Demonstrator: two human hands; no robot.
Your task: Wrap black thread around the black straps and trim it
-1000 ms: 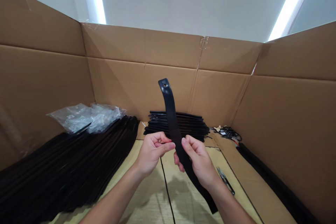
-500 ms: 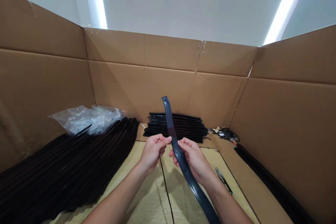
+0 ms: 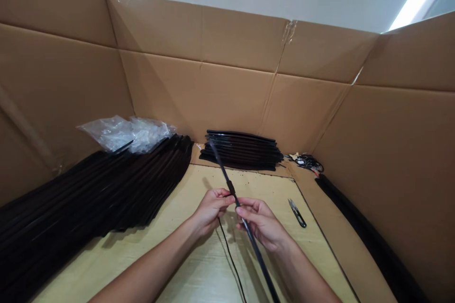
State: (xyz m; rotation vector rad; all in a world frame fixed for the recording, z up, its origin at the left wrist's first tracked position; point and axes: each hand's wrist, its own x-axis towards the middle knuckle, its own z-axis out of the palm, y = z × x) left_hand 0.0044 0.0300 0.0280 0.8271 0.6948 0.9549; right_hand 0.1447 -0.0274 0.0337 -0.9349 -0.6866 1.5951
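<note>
A long black rubbery strap (image 3: 228, 177) stands edge-on between my hands, its upper end tilted away from me and its lower end running down past the bottom of the view. My left hand (image 3: 212, 210) pinches it with the fingertips from the left. My right hand (image 3: 262, 222) grips it just below, from the right. Both hands are above a pale wooden board (image 3: 265, 185). A thin black cord (image 3: 232, 260) lies on the board under my hands.
Small thread snips (image 3: 297, 213) lie on the board to my right. Ahead lies a stack of black straps (image 3: 241, 150), with a large pile of straps (image 3: 95, 189) and a clear plastic bag (image 3: 130, 135) to the left. Cardboard walls (image 3: 199, 90) surround the area, with a tangle of small items (image 3: 304, 162) and a black strip (image 3: 366, 239) at right.
The strap has turned from showing its flat face to showing its thin edge. My hands have drawn slightly closer over the board, and the view has tilted further down.
</note>
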